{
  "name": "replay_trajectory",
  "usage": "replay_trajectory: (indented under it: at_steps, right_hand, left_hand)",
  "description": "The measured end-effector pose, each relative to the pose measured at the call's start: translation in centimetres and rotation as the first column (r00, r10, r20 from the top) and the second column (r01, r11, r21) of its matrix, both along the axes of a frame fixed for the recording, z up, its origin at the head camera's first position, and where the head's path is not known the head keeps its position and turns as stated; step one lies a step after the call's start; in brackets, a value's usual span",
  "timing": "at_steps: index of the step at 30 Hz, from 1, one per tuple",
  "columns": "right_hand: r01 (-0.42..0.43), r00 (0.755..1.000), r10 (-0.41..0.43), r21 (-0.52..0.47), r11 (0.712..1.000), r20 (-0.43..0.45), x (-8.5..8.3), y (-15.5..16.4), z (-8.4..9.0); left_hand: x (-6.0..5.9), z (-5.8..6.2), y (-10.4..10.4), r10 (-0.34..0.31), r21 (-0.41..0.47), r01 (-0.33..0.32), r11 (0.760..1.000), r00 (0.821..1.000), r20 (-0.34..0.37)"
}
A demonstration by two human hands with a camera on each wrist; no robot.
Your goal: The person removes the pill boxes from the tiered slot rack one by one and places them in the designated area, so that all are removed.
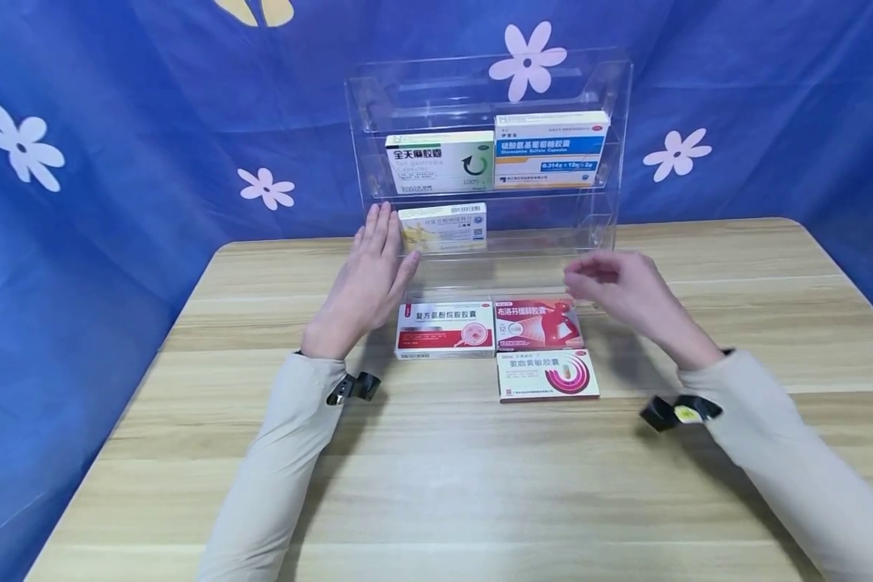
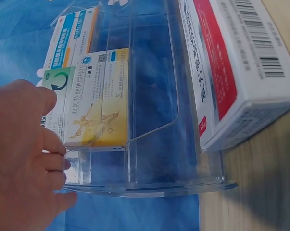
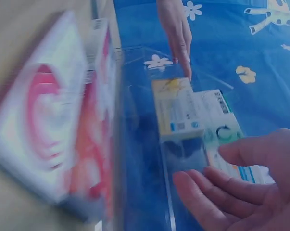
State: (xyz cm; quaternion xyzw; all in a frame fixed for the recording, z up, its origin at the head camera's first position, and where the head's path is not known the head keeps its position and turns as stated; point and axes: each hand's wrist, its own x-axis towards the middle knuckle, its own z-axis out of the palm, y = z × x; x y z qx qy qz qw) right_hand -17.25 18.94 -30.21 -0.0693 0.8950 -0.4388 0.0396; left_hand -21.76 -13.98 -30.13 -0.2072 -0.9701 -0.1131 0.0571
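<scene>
My left hand (image 1: 364,279) rests with straight fingers at the left edge of a clear acrylic rack (image 1: 429,95). Its fingertips are beside the white-and-yellow medicine box (image 1: 444,229) on the rack's middle tier; the left wrist view shows them curving along the clear side wall. My right hand (image 1: 629,291) is in front of the rack's right side, fingers loosely bent and holding nothing, as the right wrist view also shows. Near it lie a red medicine box (image 1: 540,323) and a white box with pink rings (image 1: 548,375). Left of these is a red-and-white box (image 1: 445,327).
The rack's upper tier holds a green-and-white box (image 1: 440,163) and a blue-and-white box (image 1: 550,151) side by side. A blue flowered cloth (image 1: 153,121) hangs right behind the rack. Everything stands on a wooden table (image 1: 436,485).
</scene>
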Motion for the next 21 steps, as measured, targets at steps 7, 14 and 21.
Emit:
replay_trajectory:
  at_steps: [7,14,21]
  right_hand:
    - [0.014,0.988,-0.023,-0.064,0.998,-0.151,-4.8,-4.6,1.1]
    - [-0.018,0.987,-0.001,-0.116,0.993,-0.161,-7.4,-6.9,0.4]
    - [-0.032,0.994,0.015,-0.165,0.986,-0.106,-8.8,-8.8,0.5]
  left_hand:
    - [0.1,0.0,0.2,-0.002,-0.029,0.002,1.0,1.0,-0.01]
    - [0.2,0.0,0.4,0.007,-0.061,-0.008,0.998,1.0,-0.025]
    - [0.3,0.0,0.2,0.022,-0.067,-0.026,0.997,0.999,-0.047]
